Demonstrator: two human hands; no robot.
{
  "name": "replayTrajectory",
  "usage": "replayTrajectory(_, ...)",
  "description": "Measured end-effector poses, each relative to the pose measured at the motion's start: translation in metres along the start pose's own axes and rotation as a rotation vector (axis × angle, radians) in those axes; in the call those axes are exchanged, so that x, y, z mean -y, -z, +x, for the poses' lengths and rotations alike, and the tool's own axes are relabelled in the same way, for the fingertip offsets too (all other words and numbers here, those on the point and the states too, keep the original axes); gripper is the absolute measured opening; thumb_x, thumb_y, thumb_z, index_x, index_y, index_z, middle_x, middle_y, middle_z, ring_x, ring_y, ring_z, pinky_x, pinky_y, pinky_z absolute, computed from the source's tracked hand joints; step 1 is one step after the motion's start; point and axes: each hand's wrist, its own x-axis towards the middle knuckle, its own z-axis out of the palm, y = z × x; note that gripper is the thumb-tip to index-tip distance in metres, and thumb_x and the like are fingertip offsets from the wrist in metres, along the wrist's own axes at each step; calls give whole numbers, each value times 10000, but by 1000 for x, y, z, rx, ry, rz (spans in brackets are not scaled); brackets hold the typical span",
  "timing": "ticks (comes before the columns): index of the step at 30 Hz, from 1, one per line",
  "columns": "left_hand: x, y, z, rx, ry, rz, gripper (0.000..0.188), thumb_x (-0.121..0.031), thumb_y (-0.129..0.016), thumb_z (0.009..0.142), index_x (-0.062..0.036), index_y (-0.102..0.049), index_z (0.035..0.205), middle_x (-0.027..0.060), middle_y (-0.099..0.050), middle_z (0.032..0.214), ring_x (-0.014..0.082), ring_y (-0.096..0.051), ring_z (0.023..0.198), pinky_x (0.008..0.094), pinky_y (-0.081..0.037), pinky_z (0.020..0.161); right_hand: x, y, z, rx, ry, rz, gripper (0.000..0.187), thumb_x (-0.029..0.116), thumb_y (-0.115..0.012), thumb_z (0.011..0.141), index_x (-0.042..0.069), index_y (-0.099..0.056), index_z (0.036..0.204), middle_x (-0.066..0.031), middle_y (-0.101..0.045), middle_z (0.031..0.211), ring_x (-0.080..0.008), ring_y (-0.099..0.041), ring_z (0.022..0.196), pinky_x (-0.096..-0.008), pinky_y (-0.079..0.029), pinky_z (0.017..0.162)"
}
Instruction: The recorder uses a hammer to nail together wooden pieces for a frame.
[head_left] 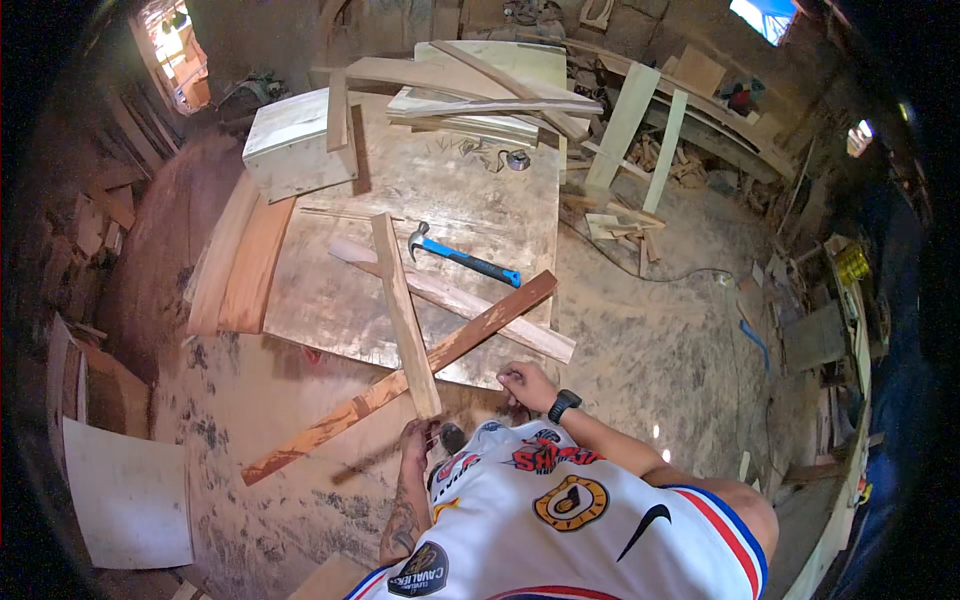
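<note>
My left hand (417,441) is low beside the near end of a pale wooden strip (405,310), its fingers curled; what they hold, if anything, is too small to name. My right hand (528,387), with a black watch on the wrist, is at the table's near edge, fingers bent together. Whether something small is in them is hidden. The pale strip lies across a reddish-brown wooden strip (475,328), which juts past the table edge on the left. Under both runs another light strip (530,332). A claw hammer (465,260) with a blue and black handle lies beyond them.
The wooden worktable (450,195) carries a pale wooden box (300,145), stacked boards (480,125) and a small round metal object (517,160). Planks (235,255) rest along its left side. Boards (625,125) lean at the right; a cable (690,277) crosses the dusty floor.
</note>
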Motion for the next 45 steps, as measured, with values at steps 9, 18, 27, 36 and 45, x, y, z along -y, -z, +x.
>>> replayTrajectory(9,1,-9,14,40,3,-7,254,-157,-459,975,-27,-538,1178,136,-698,1001,220,-697,832,271,-525,604,-21,10,14,38,-113,295,242,218,-530,998,10,-558,1118,-99,-657,726,-171,-658,545,-286,-509,447)
replayTrajectory(18,-4,-16,3,50,3,-19,260,-191,-482,979,-63,-543,1196,151,-696,1053,217,-692,872,279,-527,621,-21,7,14,32,-116,296,232,203,-521,1002,9,-553,1126,-106,-657,731,-182,-651,520,-286,-498,423)
replayTrajectory(27,-6,-18,-11,77,-15,-11,250,-206,-491,988,-71,-542,1193,139,-678,1092,223,-693,881,295,-528,646,-17,6,12,43,-120,329,216,177,-529,997,11,-563,1131,-97,-649,727,-170,-638,496,-269,-484,412)
replayTrajectory(36,-2,-17,2,53,11,33,275,-282,-528,973,-114,-529,1190,102,-679,1089,195,-681,871,294,-504,672,-15,16,10,62,-50,222,208,183,-573,970,-2,-609,1056,-68,-641,725,-143,-642,547,-271,-508,499)
replayTrajectory(45,22,3,-19,-150,42,-77,254,-311,-587,950,-111,-573,1107,80,-692,1015,170,-672,830,279,-479,644,84,183,183,-131,221,-195,241,218,-624,925,0,-658,1019,-56,-670,784,-108,-626,649,-299,-515,604)
